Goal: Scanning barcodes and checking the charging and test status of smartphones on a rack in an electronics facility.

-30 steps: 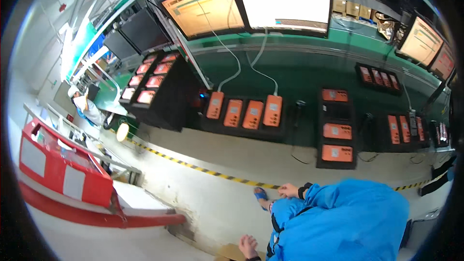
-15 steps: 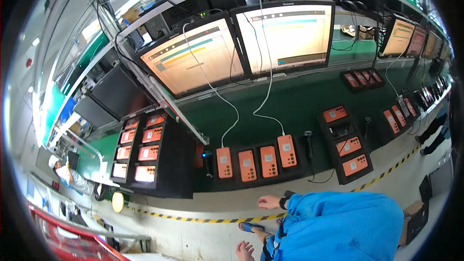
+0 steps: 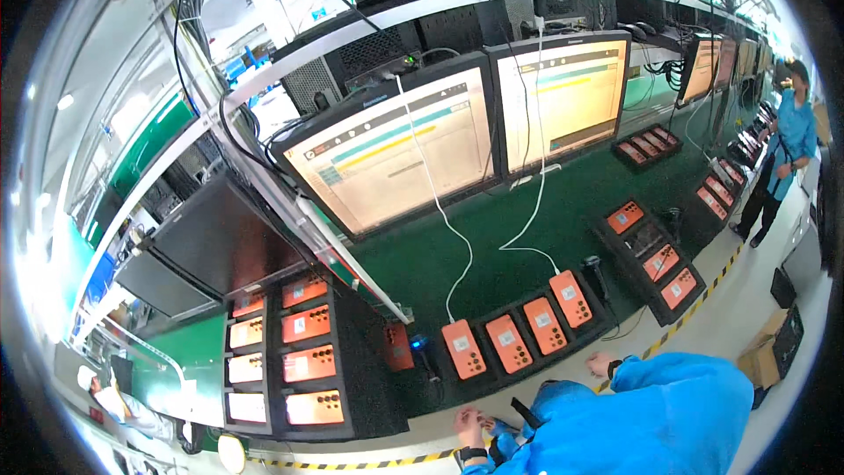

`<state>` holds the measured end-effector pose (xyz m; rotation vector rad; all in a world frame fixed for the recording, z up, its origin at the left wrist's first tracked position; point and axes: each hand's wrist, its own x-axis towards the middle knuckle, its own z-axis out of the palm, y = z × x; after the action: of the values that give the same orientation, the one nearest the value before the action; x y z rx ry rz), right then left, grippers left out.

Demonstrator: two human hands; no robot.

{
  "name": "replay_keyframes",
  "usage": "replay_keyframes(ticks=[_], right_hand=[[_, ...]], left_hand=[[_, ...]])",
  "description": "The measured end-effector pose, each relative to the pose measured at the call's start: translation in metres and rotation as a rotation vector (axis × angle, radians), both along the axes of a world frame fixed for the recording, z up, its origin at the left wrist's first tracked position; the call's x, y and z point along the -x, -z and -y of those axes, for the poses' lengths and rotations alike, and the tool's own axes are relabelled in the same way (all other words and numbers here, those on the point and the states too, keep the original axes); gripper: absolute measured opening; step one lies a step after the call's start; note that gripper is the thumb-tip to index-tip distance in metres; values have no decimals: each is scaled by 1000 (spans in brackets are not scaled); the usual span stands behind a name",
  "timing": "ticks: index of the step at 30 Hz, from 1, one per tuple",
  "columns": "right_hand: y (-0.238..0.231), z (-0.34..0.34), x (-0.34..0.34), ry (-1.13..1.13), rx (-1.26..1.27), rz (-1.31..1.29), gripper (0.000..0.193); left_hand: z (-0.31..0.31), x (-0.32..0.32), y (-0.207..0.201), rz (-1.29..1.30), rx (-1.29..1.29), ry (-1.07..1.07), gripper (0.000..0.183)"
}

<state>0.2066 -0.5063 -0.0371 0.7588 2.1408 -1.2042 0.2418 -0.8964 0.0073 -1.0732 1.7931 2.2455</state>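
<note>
My left hand (image 3: 471,427) hangs low in front of the bench edge, fingers loosely bent and holding nothing. Farther right, my right hand (image 3: 602,364) is also empty, its fingers relaxed, just short of the black phone tray (image 3: 563,347). Several orange phones stand in that tray, camera side up. White cables run from the leftmost phone (image 3: 462,349) and the rightmost phone (image 3: 571,297) up toward the monitors. A handheld scanner (image 3: 424,357) with a blue light lies left of the tray, and a dark scanner (image 3: 595,278) lies on its right. Neither hand touches a phone.
Two lit monitors (image 3: 396,154) stand behind the green bench (image 3: 404,255). Stacked black trays (image 3: 369,378) of orange phones rise at left; another phone tray (image 3: 651,257) sits at right. A co-worker in blue (image 3: 791,136) stands far right. Yellow-black tape (image 3: 387,457) marks the floor.
The view has shifted, and the bench sits closer and lower in it. Both hands have moved up toward the tray's front edge. The co-worker at far right now shows more fully.
</note>
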Motion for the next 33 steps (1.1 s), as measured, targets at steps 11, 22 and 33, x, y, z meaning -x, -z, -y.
replay_keyframes(ticks=[11, 22, 33], right_hand=[[-95, 97, 85, -107, 11, -770, 20], [-91, 128, 139, -289, 368, -718, 29], [-101, 161, 143, -138, 585, -509, 23]], left_hand=[[-18, 106, -32, -201, 908, 562, 41], [-22, 148, -8, -127, 1138, 380, 49], [6, 211, -30, -88, 1176, 349, 55]])
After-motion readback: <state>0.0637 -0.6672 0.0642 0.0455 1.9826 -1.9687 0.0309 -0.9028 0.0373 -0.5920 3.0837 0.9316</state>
